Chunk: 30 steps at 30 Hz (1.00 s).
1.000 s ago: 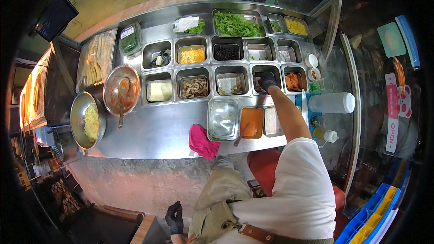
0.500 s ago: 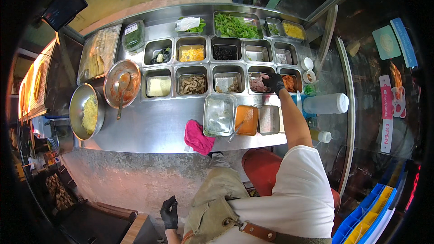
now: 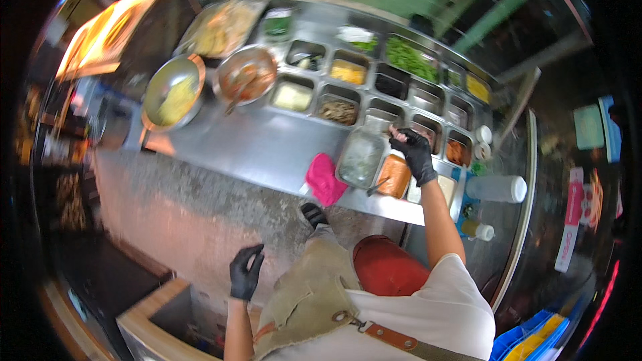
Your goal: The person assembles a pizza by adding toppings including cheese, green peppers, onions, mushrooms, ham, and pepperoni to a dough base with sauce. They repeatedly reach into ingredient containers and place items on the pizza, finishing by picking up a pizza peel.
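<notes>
My right hand (image 3: 416,155), in a black glove, pinches some pale pink meat (image 3: 399,135) in its fingertips. It is above the front row of steel pans, beside the pan of pink meat (image 3: 424,125) and close to the container of orange sauce (image 3: 394,175). A clear-lidded container (image 3: 360,160) lies just left of that sauce, and the sliced mushroom-like pieces (image 3: 338,111) fill a pan farther left. My left hand (image 3: 246,272), also black-gloved, hangs low over the floor, away from the counter, its thumb and fingers apart and holding nothing.
On the steel counter (image 3: 267,140) lies a pink cloth (image 3: 326,179) at the front edge. Two steel bowls stand left, one with yellow shreds (image 3: 175,99), one with red sauce (image 3: 245,75). Squeeze bottles (image 3: 496,188) stand right. A red stool (image 3: 388,266) is beside my leg.
My right hand has come out of the meat pan with pink meat and moved toward me and left. My left hand has risen a little. The view has turned, so the counter appears tilted.
</notes>
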### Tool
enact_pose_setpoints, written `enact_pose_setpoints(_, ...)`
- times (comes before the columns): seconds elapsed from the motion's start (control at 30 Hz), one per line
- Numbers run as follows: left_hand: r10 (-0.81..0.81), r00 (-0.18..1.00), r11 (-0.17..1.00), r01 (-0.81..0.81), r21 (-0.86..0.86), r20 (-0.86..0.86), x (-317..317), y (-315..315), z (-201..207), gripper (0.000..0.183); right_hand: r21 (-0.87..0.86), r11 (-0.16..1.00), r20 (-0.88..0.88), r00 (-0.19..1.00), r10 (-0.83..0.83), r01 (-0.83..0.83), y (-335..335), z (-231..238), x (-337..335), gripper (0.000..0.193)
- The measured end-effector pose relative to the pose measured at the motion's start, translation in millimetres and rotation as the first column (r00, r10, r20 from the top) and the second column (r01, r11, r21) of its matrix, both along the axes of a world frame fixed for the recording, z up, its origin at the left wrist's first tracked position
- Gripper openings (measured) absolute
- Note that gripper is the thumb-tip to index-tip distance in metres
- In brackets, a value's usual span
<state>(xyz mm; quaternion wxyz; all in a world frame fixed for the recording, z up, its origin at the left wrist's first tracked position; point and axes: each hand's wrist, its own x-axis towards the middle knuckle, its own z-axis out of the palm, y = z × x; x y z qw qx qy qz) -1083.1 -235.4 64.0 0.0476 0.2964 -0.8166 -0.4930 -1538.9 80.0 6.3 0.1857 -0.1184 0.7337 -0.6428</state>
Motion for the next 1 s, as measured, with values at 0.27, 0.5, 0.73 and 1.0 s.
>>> enact_pose_setpoints(0.27, 0.205, 0.899, 0.966, -0.25, -0.069, -0.387, 98.2, -5.6, 38.8, 0.039, -0.176, 0.706, 0.175, 0.684, 0.708, -0.686, -214.2, 29.0, 343.8, 0.02)
enact_pose_setpoints(0.5, 0.577, 0.641, 0.659, -0.731, -0.175, -0.506, 494.1, 37.5, 24.1, 0.024, -0.092, -0.03, 0.107, -0.039, 0.993, -0.995, -312.1, 36.8, 751.8, 0.022)
enact_pose_setpoints(0.73, 0.819, -0.001, -0.007, -1.0, -0.009, -0.574, 848.2, 162.9, 20.7, 0.014, -0.259, -0.6, 0.183, -0.649, 0.739, -0.757, -306.4, 60.5, 1171.8, 0.017)
enact_pose_setpoints(1.0, 0.632, -0.591, -0.65, -0.757, 0.073, -0.502, 1012.6, 264.0, -20.1, 0.019, -0.254, -0.788, 0.33, -0.816, 0.475, -0.561, -267.8, 62.8, 1417.1, 0.024)
